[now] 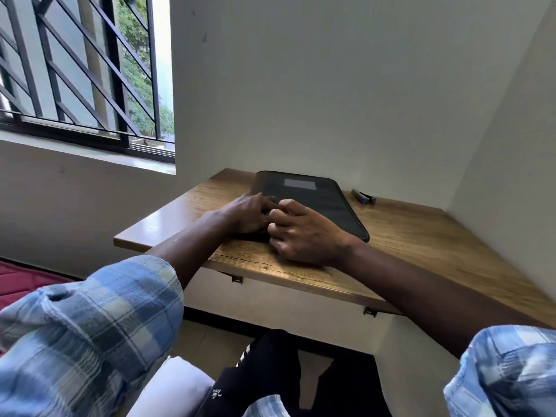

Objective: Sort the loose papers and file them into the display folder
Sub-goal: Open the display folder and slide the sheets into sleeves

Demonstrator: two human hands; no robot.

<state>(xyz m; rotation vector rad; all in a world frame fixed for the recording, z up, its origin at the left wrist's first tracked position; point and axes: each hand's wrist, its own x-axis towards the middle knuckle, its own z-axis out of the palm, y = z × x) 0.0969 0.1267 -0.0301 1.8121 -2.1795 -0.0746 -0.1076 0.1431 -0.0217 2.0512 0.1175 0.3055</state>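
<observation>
A black zip-up display folder point(319, 203) lies shut on the wooden desk point(421, 236), with a pale label patch near its far end. Both my hands meet at its near left corner. My left hand point(240, 215) lies over that corner with its fingers curled onto the edge. My right hand point(301, 233) is beside it, knuckles up, with fingers and thumb curled at the folder's near edge. What the fingertips pinch is hidden between the hands. I see no loose papers.
A small dark stapler point(364, 197) lies at the back of the desk, right of the folder. Walls close the desk in behind and on the right. A barred window point(90, 79) is at the left. My legs are under the desk.
</observation>
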